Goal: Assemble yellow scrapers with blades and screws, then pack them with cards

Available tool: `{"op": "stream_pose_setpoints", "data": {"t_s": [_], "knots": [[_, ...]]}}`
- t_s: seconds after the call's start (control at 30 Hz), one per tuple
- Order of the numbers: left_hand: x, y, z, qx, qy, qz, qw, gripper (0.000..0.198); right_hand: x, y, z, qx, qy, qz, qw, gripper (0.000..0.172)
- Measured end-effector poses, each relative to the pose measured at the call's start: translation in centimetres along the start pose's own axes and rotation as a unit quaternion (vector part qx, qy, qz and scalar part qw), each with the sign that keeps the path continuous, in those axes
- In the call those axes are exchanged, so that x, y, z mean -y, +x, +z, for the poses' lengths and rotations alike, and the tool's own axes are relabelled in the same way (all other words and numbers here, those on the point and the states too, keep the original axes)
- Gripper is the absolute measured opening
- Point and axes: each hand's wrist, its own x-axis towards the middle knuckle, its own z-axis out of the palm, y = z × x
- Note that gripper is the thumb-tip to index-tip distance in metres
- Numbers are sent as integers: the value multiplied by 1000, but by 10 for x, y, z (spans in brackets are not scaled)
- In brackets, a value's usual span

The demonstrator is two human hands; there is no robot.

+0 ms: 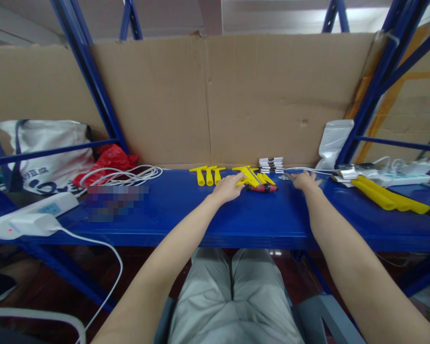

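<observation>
My left hand (229,189) is closed around the near end of a yellow T-shaped plastic handle (251,177), its fingertips partly hidden. Just right of it lie a red-and-black screwdriver-like tool (264,188) and a few small yellow pieces (267,178). My right hand (306,180) rests on the blue table with fingers apart, beside a small heap of tiny metal parts (283,177). Behind that heap is a stack of small white-and-dark packets (271,165). Left of my left hand, three yellow T-shaped handles (209,177) lie in a row.
Cardboard (265,95) walls the back of the blue table (179,205). To the left are a white cloth bag (53,153), a red plastic bag (114,160), coiled white cable (136,176) and a power strip (39,217). More yellow handles (387,196) lie at right.
</observation>
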Motion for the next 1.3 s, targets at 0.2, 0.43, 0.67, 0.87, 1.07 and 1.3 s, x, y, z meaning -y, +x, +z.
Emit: {"op": "stream_pose_setpoints", "data": {"t_s": [0.2, 0.43, 0.67, 0.87, 1.07, 1.3], "knots": [[1, 1, 2, 0, -2, 6, 1000, 33, 26, -17, -19, 112, -61, 25, 992, 48], [1, 1, 3, 3, 0, 8, 1000, 33, 39, -24, -21, 160, -120, 12, 980, 48], [0, 0, 2, 5, 3, 6, 1000, 34, 41, -24, -25, 133, -119, 0, 984, 45], [1, 0, 2, 6, 4, 11, 1000, 33, 46, -28, -28, 110, -121, -7, 987, 40], [1, 0, 3, 3, 1, 12, 1000, 32, 47, -30, -27, 124, -126, -44, 983, 43], [1, 0, 4, 0, 4, 12, 1000, 33, 51, -31, -29, 138, -118, -39, 983, 44]]}}
